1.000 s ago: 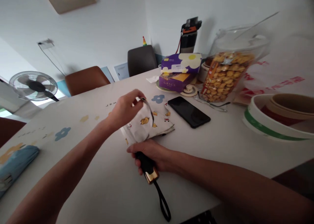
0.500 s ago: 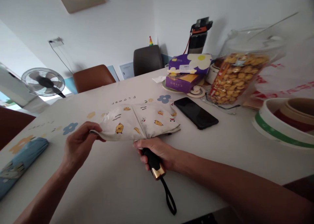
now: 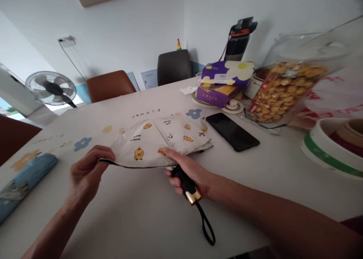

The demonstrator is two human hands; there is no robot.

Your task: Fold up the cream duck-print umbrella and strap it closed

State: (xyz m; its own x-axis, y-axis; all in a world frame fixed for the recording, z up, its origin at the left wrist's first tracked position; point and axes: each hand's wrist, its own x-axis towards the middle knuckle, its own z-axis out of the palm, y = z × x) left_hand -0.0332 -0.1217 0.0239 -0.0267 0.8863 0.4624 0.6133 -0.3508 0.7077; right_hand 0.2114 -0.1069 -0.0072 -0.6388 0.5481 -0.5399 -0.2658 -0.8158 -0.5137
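Note:
A folding umbrella (image 3: 159,143) with a cream canopy printed with small ducks lies on the white table (image 3: 141,217). My right hand (image 3: 188,170) is wrapped round its black handle, whose gold end and black wrist strap (image 3: 207,228) stick out toward me. The index finger rests on the fabric. My left hand (image 3: 87,172) pinches the dark-edged rim of one canopy panel and holds it pulled out flat to the left.
A black phone (image 3: 231,131) lies just right of the umbrella. Behind it are purple boxes (image 3: 219,83), a snack jar (image 3: 283,90) and stacked bowls (image 3: 331,145). A blue pouch (image 3: 24,181) sits at the left edge. Chairs and a fan (image 3: 51,88) stand beyond the table.
My left hand has drawn a canopy panel from above the bundle out to the left and spread it flat. My right hand stayed on the handle and laid a finger on the fabric.

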